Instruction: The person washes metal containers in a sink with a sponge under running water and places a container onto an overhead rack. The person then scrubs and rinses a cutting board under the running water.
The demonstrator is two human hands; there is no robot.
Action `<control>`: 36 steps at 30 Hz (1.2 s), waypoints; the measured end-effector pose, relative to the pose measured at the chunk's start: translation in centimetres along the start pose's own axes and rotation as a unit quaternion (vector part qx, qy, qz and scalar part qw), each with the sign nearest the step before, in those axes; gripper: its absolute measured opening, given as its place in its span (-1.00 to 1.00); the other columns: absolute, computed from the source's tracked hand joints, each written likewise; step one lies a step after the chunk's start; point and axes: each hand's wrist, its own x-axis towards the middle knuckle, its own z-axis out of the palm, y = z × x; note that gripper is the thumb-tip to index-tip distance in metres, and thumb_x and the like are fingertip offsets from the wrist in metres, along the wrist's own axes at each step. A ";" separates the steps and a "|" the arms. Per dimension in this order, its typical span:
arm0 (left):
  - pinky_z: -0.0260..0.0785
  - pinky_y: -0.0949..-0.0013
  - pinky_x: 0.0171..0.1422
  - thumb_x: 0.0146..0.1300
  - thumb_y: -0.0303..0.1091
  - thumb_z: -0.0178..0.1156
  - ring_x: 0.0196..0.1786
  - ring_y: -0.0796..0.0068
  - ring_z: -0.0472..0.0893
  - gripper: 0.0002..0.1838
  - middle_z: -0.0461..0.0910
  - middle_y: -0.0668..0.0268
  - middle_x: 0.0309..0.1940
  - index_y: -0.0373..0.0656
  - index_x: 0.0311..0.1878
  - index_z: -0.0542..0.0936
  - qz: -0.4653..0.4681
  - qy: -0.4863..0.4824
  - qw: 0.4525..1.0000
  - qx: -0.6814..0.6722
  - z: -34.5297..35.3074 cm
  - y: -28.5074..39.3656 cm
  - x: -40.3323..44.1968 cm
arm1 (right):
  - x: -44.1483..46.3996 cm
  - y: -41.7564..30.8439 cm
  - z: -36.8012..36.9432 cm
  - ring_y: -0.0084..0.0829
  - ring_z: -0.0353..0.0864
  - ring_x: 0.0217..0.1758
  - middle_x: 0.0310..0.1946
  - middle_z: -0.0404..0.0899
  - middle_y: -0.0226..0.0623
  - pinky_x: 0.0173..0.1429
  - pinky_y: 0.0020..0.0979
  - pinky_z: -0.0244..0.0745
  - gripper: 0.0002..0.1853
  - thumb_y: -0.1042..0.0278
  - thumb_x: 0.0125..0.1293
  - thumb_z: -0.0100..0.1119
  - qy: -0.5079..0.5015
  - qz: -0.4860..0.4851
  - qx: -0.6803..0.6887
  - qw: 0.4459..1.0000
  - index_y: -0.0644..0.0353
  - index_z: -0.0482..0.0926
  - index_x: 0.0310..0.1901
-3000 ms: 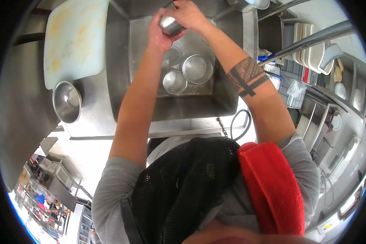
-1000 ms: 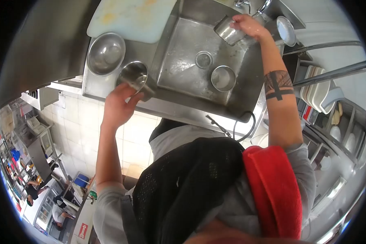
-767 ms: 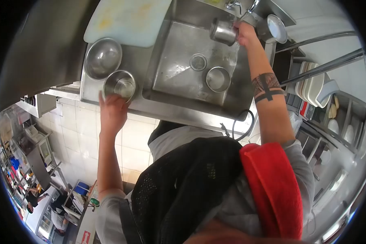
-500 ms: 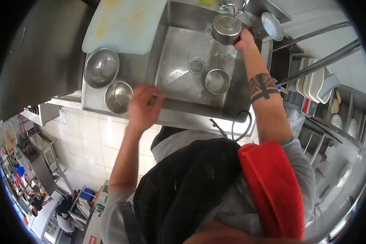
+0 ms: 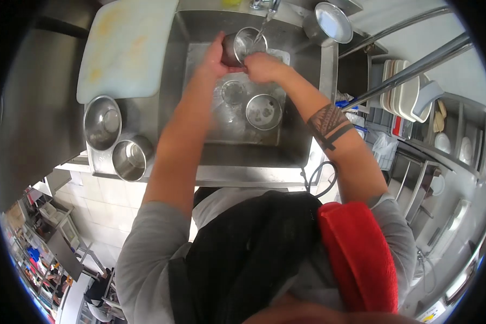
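A round steel container [image 5: 229, 51] is tilted under the running tap [image 5: 273, 6], with its mouth toward the stream. My left hand [image 5: 217, 60] is wrapped round its left side and underside. At the lower right of the rim my right hand [image 5: 263, 67] is closed, its fingertips partly hidden by the container. Below them in the sink [image 5: 237, 155] stands a smaller steel bowl [image 5: 263, 112] with some liquid in its bottom, to the right of the drain [image 5: 233, 93].
On the left ledge sit a steel bowl [image 5: 102, 123] and a steel pot [image 5: 130, 157], below a stained white cutting board [image 5: 127, 51]. Another metal pot [image 5: 328, 24] is at the sink's back right corner. Metal rails [image 5: 410, 70] cross on the right. A person [image 5: 98, 297] is far off, lower left.
My left hand has moved from beside the ledge pot to the container in the sink. The container has shifted left and tilted, and my right hand has moved left with it. The view has shifted too.
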 end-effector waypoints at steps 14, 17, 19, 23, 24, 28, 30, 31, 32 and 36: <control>0.41 0.08 0.34 0.46 0.02 0.16 0.21 0.31 0.58 -0.57 0.63 0.31 0.14 -0.05 0.21 0.59 -0.012 -0.061 0.998 -0.020 -1.5 -2.0 0.3 | 0.0 3.3 -4.5 -0.11 0.62 0.17 0.10 0.60 0.10 0.21 -0.16 0.48 -0.38 -0.18 0.34 0.25 0.105 0.031 0.278 0.954 0.33 0.62 0.05; 0.42 0.09 0.35 0.46 -0.01 0.19 0.20 0.31 0.58 -0.56 0.64 0.29 0.13 -0.11 0.20 0.58 -0.021 -0.161 0.979 -0.122 -2.6 -2.7 0.7 | 3.0 5.3 -5.9 -0.29 0.71 0.09 0.02 0.69 -0.05 0.16 -0.41 0.58 -0.43 -0.04 0.34 0.35 0.102 0.141 0.404 0.898 0.39 0.61 0.08; 0.44 0.09 0.32 0.47 -0.05 0.20 0.18 0.30 0.58 -0.58 0.63 0.25 0.11 -0.15 0.19 0.57 -0.025 -0.138 0.984 -0.108 -2.7 -2.9 1.5 | 3.9 6.0 -4.8 -0.30 0.70 -0.12 -0.22 0.68 -0.13 -0.04 -0.36 0.58 -0.60 0.03 0.37 0.27 0.221 0.088 0.335 0.912 0.28 0.68 -0.12; 0.44 0.12 0.37 0.53 -0.15 0.11 0.23 0.27 0.57 -0.62 0.61 0.17 0.14 -0.24 0.20 0.53 -0.001 -0.027 0.998 -0.052 -1.4 -3.3 3.4 | 2.4 4.4 -6.4 -0.24 0.71 -0.12 -0.20 0.71 -0.15 0.03 -0.31 0.58 -0.61 0.05 0.38 0.24 0.162 0.053 0.560 0.811 0.26 0.68 -0.06; 0.45 0.12 0.36 0.54 -0.19 0.08 0.24 0.26 0.57 -0.64 0.60 0.16 0.16 -0.24 0.21 0.51 0.019 0.015 0.999 -0.044 -0.8 -3.1 3.4 | 2.7 4.3 -6.6 -0.23 0.71 0.08 0.00 0.70 -0.09 0.22 -0.36 0.58 -0.46 0.00 0.39 0.29 0.076 0.015 0.717 0.693 0.41 0.61 0.08; 0.43 0.04 0.33 0.50 -0.16 0.02 0.25 0.07 0.57 -0.55 0.54 0.04 0.27 -0.25 0.29 0.49 0.067 0.031 0.994 0.086 2.5 -2.2 3.6 | 1.1 3.2 -8.2 -0.26 0.69 0.10 0.04 0.68 -0.10 0.25 -0.30 0.56 -0.46 -0.06 0.43 0.20 0.010 0.084 0.585 0.806 0.33 0.62 0.11; 0.45 0.05 0.32 0.45 -0.14 0.04 0.24 0.02 0.59 -0.53 0.56 -0.01 0.25 -0.25 0.26 0.53 0.103 0.062 0.920 0.374 0.5 -3.6 6.6 | 1.0 3.1 -8.3 -0.28 0.69 0.09 0.03 0.69 -0.12 0.23 -0.30 0.57 -0.46 -0.08 0.42 0.19 0.019 0.103 0.524 0.845 0.30 0.63 0.11; 0.46 0.05 0.30 0.39 -0.12 0.07 0.23 -0.03 0.60 -0.52 0.58 -0.07 0.22 -0.25 0.22 0.58 0.132 0.087 0.762 0.628 0.0 -3.7 7.2 | 1.0 3.2 -8.1 -0.30 0.69 0.07 0.02 0.69 -0.14 0.21 -0.30 0.57 -0.46 -0.11 0.42 0.19 0.027 0.120 0.461 0.879 0.27 0.64 0.11; 0.46 0.05 0.30 0.39 -0.12 0.07 0.23 -0.03 0.60 -0.52 0.58 -0.07 0.22 -0.25 0.22 0.58 0.131 0.085 0.761 0.630 -0.8 -3.9 7.4 | 0.8 3.3 -8.0 -0.30 0.69 0.07 0.02 0.69 -0.14 0.21 -0.30 0.57 -0.46 -0.11 0.42 0.19 0.029 0.121 0.463 0.878 0.27 0.64 0.11; 0.49 0.06 0.25 0.25 -0.16 0.13 0.20 -0.02 0.63 -0.55 0.65 -0.10 0.08 -0.25 0.08 0.66 0.081 0.040 0.544 0.834 -1.1 -7.0 3.9 | 0.8 3.7 -6.9 -0.34 0.70 0.01 -0.05 0.70 -0.20 0.13 -0.32 0.58 -0.48 -0.08 0.37 0.26 0.054 0.108 0.540 0.833 0.24 0.65 0.08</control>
